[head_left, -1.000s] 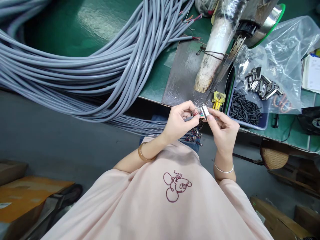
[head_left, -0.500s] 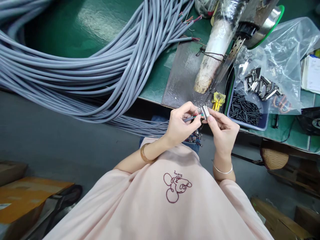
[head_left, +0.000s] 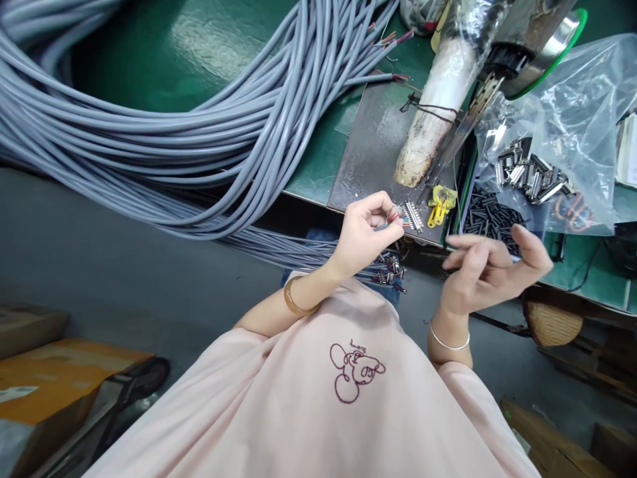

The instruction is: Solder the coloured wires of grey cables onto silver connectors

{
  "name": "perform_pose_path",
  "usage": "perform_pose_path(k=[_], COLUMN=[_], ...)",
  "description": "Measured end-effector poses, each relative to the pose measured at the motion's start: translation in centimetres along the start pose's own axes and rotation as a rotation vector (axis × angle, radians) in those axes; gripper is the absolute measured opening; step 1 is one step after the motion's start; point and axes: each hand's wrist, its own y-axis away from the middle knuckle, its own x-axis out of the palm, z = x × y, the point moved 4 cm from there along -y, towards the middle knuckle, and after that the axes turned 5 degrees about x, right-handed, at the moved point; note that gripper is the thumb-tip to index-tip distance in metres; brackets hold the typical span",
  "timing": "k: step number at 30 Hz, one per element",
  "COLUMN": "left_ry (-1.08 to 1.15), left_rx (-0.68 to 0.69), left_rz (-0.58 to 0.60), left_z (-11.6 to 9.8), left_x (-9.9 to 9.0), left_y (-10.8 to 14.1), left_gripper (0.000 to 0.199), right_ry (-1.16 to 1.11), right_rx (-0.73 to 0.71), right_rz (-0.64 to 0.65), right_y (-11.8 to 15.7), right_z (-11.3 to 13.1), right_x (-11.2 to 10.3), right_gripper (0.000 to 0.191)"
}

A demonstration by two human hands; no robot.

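The connector [head_left: 413, 216] is a small pale block with a row of thin metal pins along it, and short coloured wires, red, green and blue, run into its left end. It sits just right of the middle of the frame, over the near edge of the dark metal plate [head_left: 373, 146] on the green bench [head_left: 199, 53]. The wires come from a thin grey cable end that passes under the left hand [head_left: 365, 232].

The fingers [head_left: 385, 202] of the left hand are curled close together and pinch the coloured wires just beside the connector. Whether the connector rests on the plate or hangs free from the wires is hard to tell from this view.

The right hand [head_left: 490, 265] is to the right and a little lower, apart from the connector. Its fingers are spread loosely open, and it holds nothing.

A yellow clip [head_left: 440, 202] lies just right of the connector. A large bundle of grey cables [head_left: 174, 133] fills the upper left of the frame. A clear plastic bag [head_left: 562, 119] with metal parts is at the upper right.
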Motion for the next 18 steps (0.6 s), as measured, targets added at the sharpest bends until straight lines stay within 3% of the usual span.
perform_pose_path(k=[7,18], left_ry=[-0.001,-0.100], left_rx=[0.021,0.096], left_rz=[-0.013,-0.055], left_z=[-0.3,-1.5], left_x=[0.1,0.5], left_y=[-0.6,-0.7], left_gripper=[0.019,0.019], right_ry=[0.221,0.150], right_rx=[-0.105,-0.104], right_rz=[0.308,0.284], right_y=[0.3,-0.5], right_z=[-0.3,-0.1], right_x=[2.1,2.9], right_gripper=[0.008,0.010])
